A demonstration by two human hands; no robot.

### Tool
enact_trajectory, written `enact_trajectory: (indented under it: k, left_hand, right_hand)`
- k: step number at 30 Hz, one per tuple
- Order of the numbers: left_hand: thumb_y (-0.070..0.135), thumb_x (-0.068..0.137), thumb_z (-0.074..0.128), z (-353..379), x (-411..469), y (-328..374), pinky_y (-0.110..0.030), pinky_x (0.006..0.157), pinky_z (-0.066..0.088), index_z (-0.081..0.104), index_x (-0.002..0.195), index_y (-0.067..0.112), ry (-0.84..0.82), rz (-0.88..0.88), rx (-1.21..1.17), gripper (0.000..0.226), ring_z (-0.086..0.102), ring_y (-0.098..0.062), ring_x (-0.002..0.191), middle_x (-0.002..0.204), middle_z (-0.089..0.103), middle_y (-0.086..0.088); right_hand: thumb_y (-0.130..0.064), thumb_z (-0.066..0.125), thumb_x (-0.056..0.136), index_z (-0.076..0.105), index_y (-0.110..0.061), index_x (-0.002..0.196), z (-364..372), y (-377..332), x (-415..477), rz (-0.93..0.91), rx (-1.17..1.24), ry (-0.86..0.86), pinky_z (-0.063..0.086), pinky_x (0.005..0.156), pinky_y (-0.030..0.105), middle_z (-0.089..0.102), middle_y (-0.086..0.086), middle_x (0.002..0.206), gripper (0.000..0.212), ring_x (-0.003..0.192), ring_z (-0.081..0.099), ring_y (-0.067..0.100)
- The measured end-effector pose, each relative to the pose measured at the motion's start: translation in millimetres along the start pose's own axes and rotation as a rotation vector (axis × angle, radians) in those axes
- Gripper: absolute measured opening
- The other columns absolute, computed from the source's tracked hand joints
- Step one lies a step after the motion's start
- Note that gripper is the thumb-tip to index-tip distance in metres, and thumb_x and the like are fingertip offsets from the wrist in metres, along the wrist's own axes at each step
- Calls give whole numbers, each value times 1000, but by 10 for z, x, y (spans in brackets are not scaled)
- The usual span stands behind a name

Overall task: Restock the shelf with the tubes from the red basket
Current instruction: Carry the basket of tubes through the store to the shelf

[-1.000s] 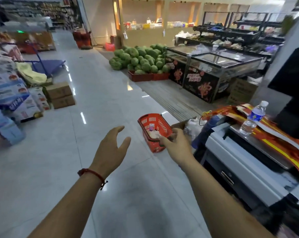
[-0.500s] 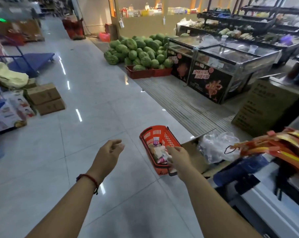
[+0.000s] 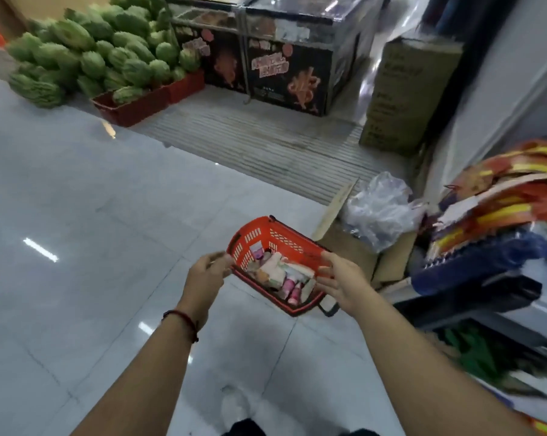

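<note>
Pale glossy floor tile (image 3: 77,199) across the whole near and left side, with a ribbed grey mat beyond it. Far left, a heaped pile of green watermelons (image 3: 93,55) behind low red crates. Far centre, two dark chest freezers (image 3: 281,67) with glass lids and red artwork on their fronts. To their right, a tall brown carton (image 3: 404,96). Along the right edge, a counter stacked with red-and-yellow packaging (image 3: 517,196). At its foot, an open cardboard box holding a crumpled clear plastic bag (image 3: 379,212).

Centre, just left of that box and down at floor level, the red basket (image 3: 275,234), its black handle folded down on the near side. Inside, a loose jumble of tubes (image 3: 284,278) in pink, white and pale green.

Hands apart, one on either side of the basket. Left hand (image 3: 206,275) at the left rim with fingers curled; too blurred to tell whether gripping the rim or just beside it. Right hand (image 3: 344,281) at the right rim, fingers spread and relaxed, clamped on nothing. On the left wrist, a thin red cord bracelet (image 3: 181,319).
</note>
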State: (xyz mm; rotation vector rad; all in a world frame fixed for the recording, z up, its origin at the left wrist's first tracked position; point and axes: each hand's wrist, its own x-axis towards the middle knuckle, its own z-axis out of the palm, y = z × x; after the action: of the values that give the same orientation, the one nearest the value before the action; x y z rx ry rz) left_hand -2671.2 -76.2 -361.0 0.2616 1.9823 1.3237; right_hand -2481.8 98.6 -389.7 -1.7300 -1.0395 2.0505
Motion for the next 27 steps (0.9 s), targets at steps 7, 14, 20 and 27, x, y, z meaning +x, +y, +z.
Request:
enact_trajectory:
  k: [7, 14, 20, 27]
  left_hand:
    - [23, 96, 63, 69, 1268, 183, -26, 77, 49, 60, 123, 9, -205, -111, 71, 31, 68, -24, 107, 116, 71, -12]
    - [23, 97, 61, 410, 2521, -132, -24, 72, 47, 58, 122, 8, -240, -185, 172, 29, 68, -19, 98, 110, 71, -8]
    - [31, 95, 62, 671, 3529, -826, -27, 73, 52, 63, 120, 8, -283, -244, 264, 34, 73, -22, 95, 108, 75, -8]
    - [38, 97, 57, 896, 4779, -1624, -22, 66, 51, 59, 127, 10, -258, -240, 422, 41, 71, -16, 86, 111, 71, -4]
  right_hand:
    - [-30, 62, 98, 57, -8, 131, 183, -13, 465, 58, 298, 188, 51, 97, 40, 60, 14, 125, 40, 111, 61, 30]
    - [-24, 55, 102, 54, -3, 129, 214, 211, 1532, 178, 400, 330, 49, 98, 39, 64, 13, 117, 34, 105, 63, 29]
    - [-12, 52, 101, 57, 9, 125, 202, 564, 2545, 256, 377, 495, 46, 108, 49, 61, 27, 130, 32, 122, 58, 42]
    - [-31, 64, 90, 64, -16, 86, 156, 1180, 3628, 301, 247, 618, 52, 98, 41, 69, 12, 110, 16, 103, 65, 31]
